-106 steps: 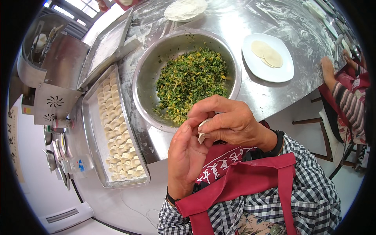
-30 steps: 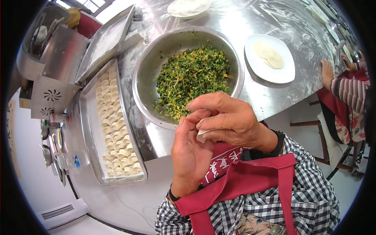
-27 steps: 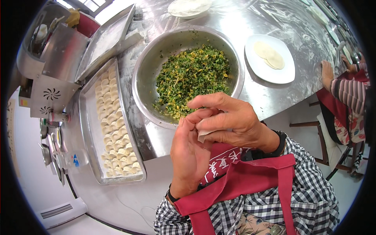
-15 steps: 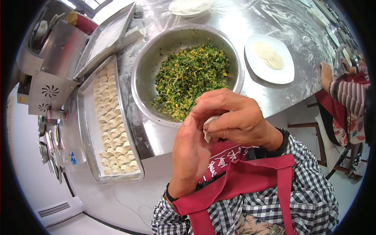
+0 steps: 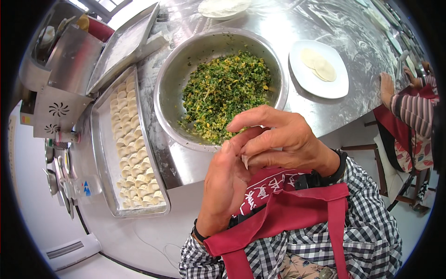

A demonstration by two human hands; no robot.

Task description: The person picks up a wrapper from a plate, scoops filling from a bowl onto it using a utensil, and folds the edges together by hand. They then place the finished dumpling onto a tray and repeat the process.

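A small white dough piece (image 5: 245, 161) sits between my two hands, mostly hidden by fingers. My left hand (image 5: 223, 186) cups it from the left, fingers curled. My right hand (image 5: 283, 144) pinches it from the right, index finger lifted and bent above. Just beyond them is a steel bowl (image 5: 162, 93) of chopped green and yellow filling (image 5: 223, 88). Left of the bowl, a long metal tray (image 5: 106, 158) holds rows of pleated dumplings (image 5: 134, 158). Right of the bowl, a white square plate (image 5: 316, 89) carries several round wrappers (image 5: 325, 69).
The floured steel table (image 5: 348, 42) has a curved near edge. Another tray (image 5: 121, 51) and a steel machine (image 5: 74, 56) stand at the back left. A floury plate (image 5: 223, 7) lies at the back. A co-worker's hand (image 5: 386, 88) rests at the table's right edge, beside a chair.
Both hands have shifted slightly right. Since half a second ago my right index finger has lifted off my left fingertips. The bowl and tray appear a little farther left as the view moved.
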